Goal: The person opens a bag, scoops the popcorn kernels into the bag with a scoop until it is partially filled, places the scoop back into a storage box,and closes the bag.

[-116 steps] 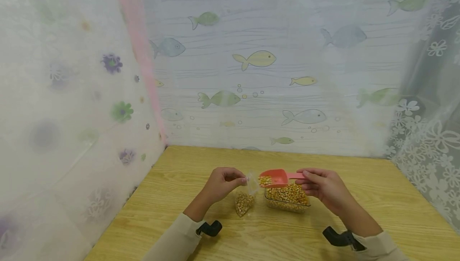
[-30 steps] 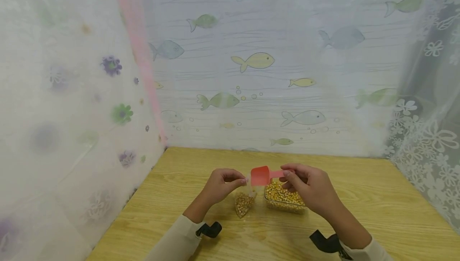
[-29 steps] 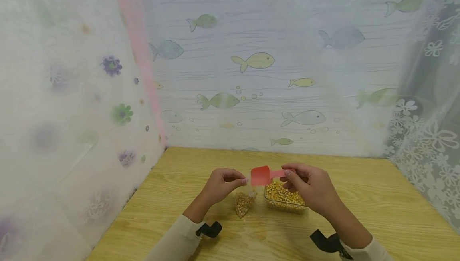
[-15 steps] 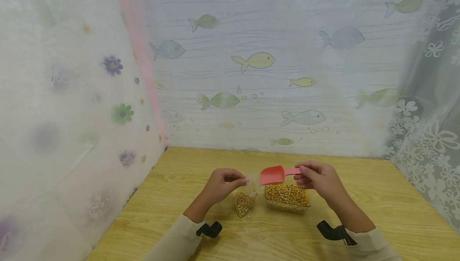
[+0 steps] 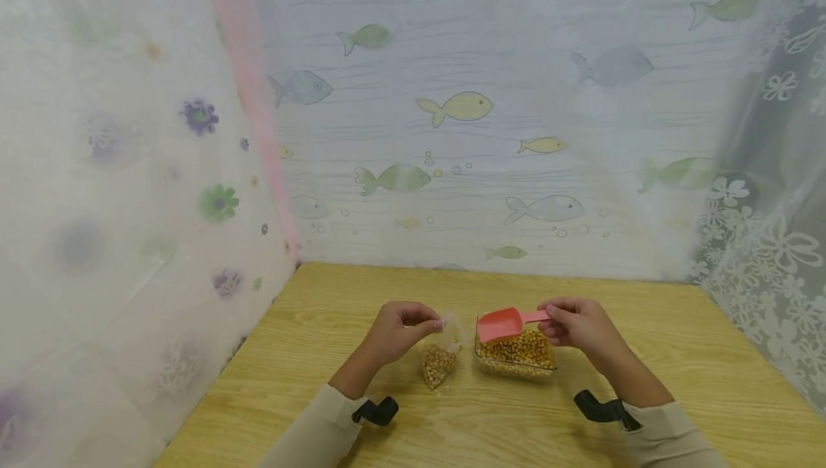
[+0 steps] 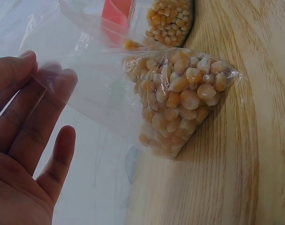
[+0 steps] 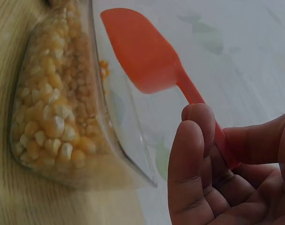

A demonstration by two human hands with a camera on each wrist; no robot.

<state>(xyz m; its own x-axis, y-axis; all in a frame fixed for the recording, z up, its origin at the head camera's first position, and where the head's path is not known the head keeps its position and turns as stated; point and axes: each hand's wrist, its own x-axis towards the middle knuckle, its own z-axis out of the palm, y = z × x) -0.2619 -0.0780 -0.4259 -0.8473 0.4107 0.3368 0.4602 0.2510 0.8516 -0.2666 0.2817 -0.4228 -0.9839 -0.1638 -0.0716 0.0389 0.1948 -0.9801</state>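
A wooden worktop is enclosed by sheer curtains printed with fish and flowers. On it, near the middle, a clear container of corn kernels is set, and just beside it to the left a small clear bag partly filled with kernels rests with its bottom on the wood.

The bag's top edge is pinched by the left hand, so that its mouth is held up and open; in the left wrist view the film is seen lifted between fingertips while the loaded corner lies on the worktop. The handle of a pink scoop is pinched between thumb and fingers of the right hand.

A second ago the scoop was tipped at the bag's mouth; it has since been drawn back to the right and lowered, and is now held just above the kernels in the container. In the right wrist view its bowl appears empty. One load is therefore judged delivered, and a fresh scoop seems to be in preparation; the bag is far from full.
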